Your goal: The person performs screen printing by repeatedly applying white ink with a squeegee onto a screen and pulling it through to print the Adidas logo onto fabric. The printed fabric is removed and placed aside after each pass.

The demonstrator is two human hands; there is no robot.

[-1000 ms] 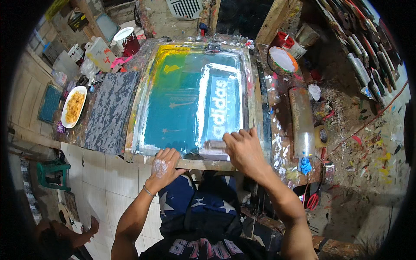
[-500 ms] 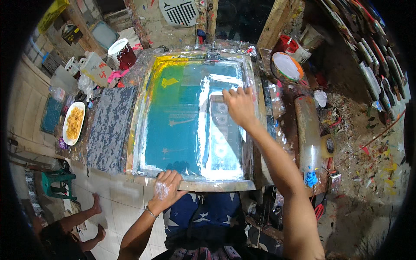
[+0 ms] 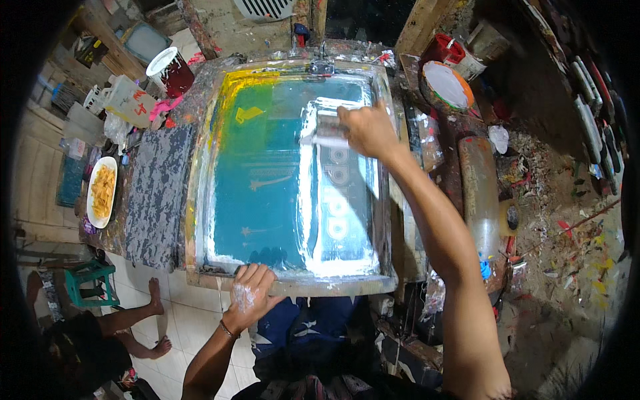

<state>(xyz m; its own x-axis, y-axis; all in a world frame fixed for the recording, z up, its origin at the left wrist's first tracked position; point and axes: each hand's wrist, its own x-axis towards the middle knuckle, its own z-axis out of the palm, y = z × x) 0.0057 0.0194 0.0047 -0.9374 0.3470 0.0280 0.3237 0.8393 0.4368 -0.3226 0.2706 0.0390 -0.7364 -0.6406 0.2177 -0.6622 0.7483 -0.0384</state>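
- Printing screen (image 3: 267,173): a wooden frame with teal mesh, lying flat on the surface and filling its middle from the far edge to the near edge. The frame looks stiff and fairly light; the mesh is taut and probably easy to puncture, so the wooden rim is the place to hold it.
- Left hand (image 3: 250,293): smeared with white, fingers curled over the near rim of the frame, gripping it.
- Right hand (image 3: 367,130): closed around a squeegee (image 3: 327,133) near the far right corner of the mesh.
- Squeegee: a rigid bar, likely slippery with wet white ink (image 3: 333,267); best held firmly along its top.
- Plate of food (image 3: 102,192): at the left edge of the surface.
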